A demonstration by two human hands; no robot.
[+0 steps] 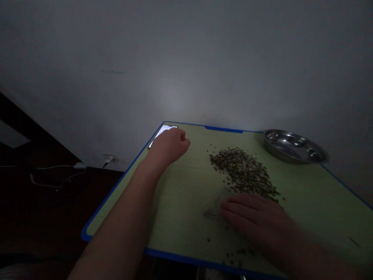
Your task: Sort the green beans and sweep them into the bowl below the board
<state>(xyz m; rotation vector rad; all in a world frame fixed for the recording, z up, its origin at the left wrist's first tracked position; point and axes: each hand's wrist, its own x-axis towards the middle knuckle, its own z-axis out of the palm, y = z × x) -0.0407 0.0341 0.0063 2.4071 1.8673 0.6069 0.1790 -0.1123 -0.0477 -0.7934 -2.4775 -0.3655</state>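
My left hand [170, 144] is closed, its fingers curled in, over the near right part of a phone [163, 134] with a lit screen. Whatever those fingers hold, if anything, is hidden. My right hand [256, 216] lies with its fingers stretched out, palm down, on a thin see-through sheet or bag [215, 204]. Just beyond its fingers spreads a loose heap of small brown and green grains or seed-like bits [244, 169]. Several more bits [239, 256] are scattered near the front edge, beside my right wrist.
The pale green table [180, 206] has a blue rim and stands against a grey wall [186, 70]. A shiny metal bowl [294, 146] sits at its back right. A wall socket with a plug [109, 158] and white cables [58, 182] are at left.
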